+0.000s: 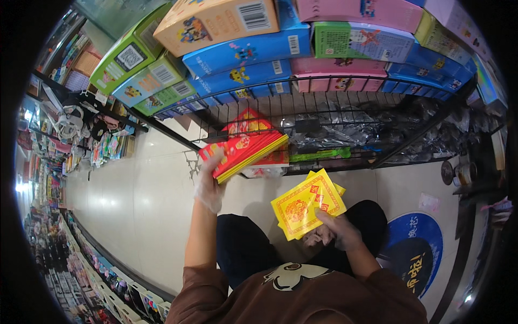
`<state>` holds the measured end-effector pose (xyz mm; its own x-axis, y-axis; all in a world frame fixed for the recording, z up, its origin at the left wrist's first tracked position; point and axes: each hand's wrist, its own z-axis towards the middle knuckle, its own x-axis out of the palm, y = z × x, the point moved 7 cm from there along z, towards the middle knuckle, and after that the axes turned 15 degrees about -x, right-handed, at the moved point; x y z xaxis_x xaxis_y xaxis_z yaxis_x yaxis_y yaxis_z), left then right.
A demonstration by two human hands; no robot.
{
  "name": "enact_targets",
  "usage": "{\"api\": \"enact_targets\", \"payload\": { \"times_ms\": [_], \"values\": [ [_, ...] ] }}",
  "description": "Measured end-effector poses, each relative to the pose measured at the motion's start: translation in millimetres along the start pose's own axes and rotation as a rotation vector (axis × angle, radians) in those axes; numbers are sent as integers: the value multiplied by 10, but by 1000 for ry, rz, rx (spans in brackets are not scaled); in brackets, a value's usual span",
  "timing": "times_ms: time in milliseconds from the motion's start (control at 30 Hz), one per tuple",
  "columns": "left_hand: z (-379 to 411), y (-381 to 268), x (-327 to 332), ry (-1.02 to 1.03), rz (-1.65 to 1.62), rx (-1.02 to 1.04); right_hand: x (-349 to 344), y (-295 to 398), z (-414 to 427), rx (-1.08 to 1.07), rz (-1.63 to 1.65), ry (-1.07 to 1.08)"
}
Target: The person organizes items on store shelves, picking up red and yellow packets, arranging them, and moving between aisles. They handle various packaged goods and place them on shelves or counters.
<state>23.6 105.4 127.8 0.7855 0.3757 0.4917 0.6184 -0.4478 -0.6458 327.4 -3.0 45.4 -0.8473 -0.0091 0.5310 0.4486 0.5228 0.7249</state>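
Note:
My left hand, in a thin translucent glove, grips a thick stack of red printed packets with yellow edges, tilted in front of the lower wire shelf. In my right hand, gloved as well, are a few flat yellow packets with red printing, fanned slightly apart. The thumb lies on top of them, above my right knee. More red packets rest on the lower shelf behind the left stack, partly hidden by it and by the wire.
Colourful toy boxes fill the black wire rack's upper shelf. Below are clear plastic-wrapped goods and a green plastic item. A round blue floor sticker lies at right, near a can. Stocked shelves run along the left.

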Motion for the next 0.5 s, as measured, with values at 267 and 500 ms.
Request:
{"api": "enact_targets", "payload": {
  "times_ms": [267,500],
  "values": [
    [-1096,1380,-816,-138,-218,-117,422,-364,173,108,-265,293],
    [-1265,1477,-874,-130,-313,-193,642,-865,209,137,-772,845]
  ]
}}
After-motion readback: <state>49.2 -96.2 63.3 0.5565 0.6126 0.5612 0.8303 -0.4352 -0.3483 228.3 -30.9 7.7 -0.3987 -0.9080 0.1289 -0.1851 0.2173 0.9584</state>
